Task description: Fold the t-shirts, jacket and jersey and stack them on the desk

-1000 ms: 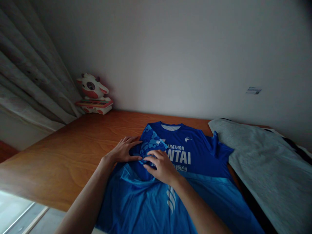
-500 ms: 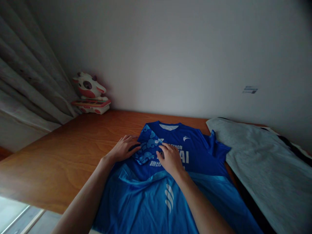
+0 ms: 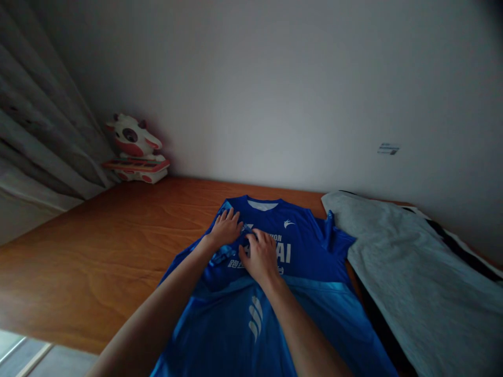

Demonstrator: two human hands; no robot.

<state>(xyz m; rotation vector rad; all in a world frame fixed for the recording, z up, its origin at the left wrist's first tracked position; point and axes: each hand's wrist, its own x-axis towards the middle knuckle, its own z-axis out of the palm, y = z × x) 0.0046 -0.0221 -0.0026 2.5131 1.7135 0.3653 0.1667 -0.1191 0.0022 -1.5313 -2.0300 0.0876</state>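
Observation:
A blue T-shirt with white lettering lies front up on the wooden surface, its collar toward the wall. Its patterned left-side sleeve is folded inward over the chest. My left hand rests flat on that sleeve near the shoulder, fingers spread. Just right of it, my right hand touches the sleeve's edge over the lettering with bent fingers; the fingertips are partly hidden, and whether they pinch the cloth is unclear. The other sleeve sticks out to the right, crumpled.
Grey clothing with black and white edges lies right of the shirt. A cow-shaped toy keyboard stands at the back left by the curtain. The wooden surface extends left, and the wall bounds its back.
My left hand has moved from the shirt's left edge inward and up onto the folded sleeve. My right hand stays near the sleeve's edge. The view has shifted slightly right.

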